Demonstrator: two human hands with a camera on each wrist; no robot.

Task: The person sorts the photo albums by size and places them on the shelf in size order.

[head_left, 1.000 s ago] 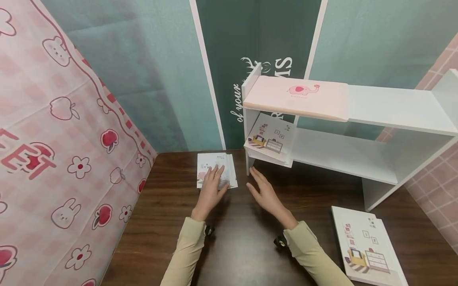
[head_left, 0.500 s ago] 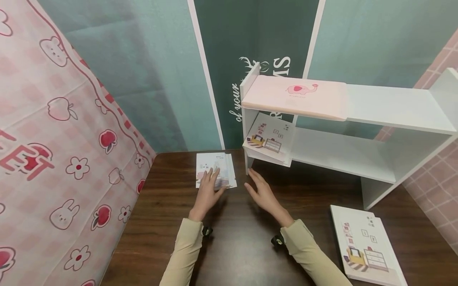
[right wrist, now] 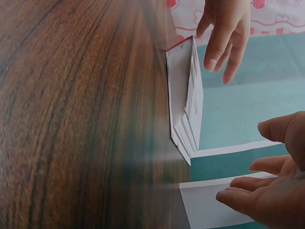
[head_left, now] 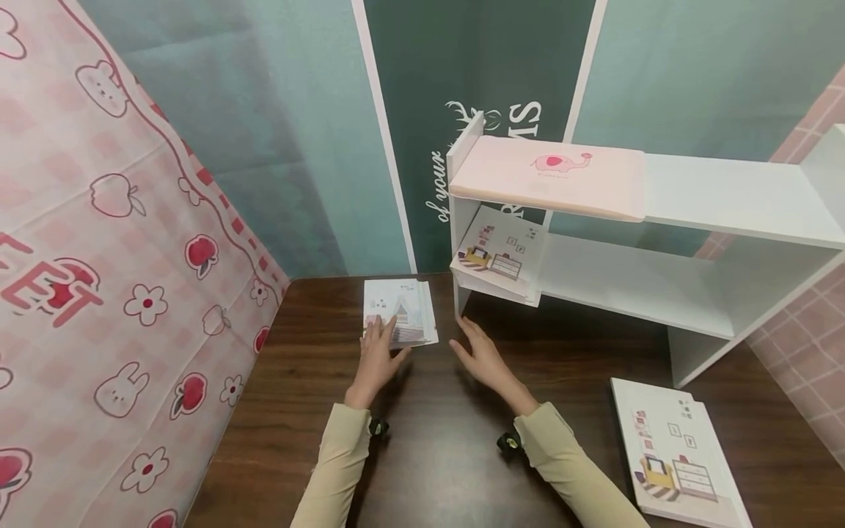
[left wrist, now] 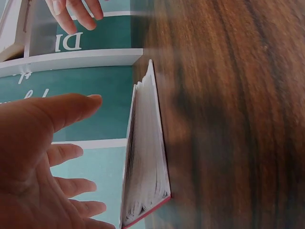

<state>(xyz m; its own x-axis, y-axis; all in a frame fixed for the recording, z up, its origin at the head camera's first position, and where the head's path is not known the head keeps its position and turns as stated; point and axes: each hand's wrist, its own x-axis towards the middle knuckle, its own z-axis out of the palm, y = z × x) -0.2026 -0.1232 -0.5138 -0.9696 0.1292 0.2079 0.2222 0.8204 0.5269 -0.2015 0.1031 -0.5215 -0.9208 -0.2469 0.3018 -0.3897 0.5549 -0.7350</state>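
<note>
A book with a pale illustrated cover (head_left: 411, 295) lies flat at the back left of the table, its page edges visible in the left wrist view. My left hand (head_left: 373, 362) hovers over its near left part, fingers spread. In the left wrist view a gap separates the hand (left wrist: 28, 157) from the book (left wrist: 147, 143). My right hand (head_left: 487, 359), holding nothing, is raised over the table near the left leg of the white shelf (head_left: 627, 286). Its fingers are extended, as the right wrist view also shows of the hand (right wrist: 271, 191).
White books with a furniture drawing (head_left: 505, 253) lean on the lower shelf's left end, jutting past its front. A pink elephant-print item (head_left: 554, 177) covers the upper shelf's left half. More white books (head_left: 680, 447) lie at the table's right. A pink printed curtain (head_left: 132, 279) hangs at left.
My left hand has drawn back toward me and slightly left, uncovering more of the book's cover. My right hand has shifted only slightly. The books have stayed in place.
</note>
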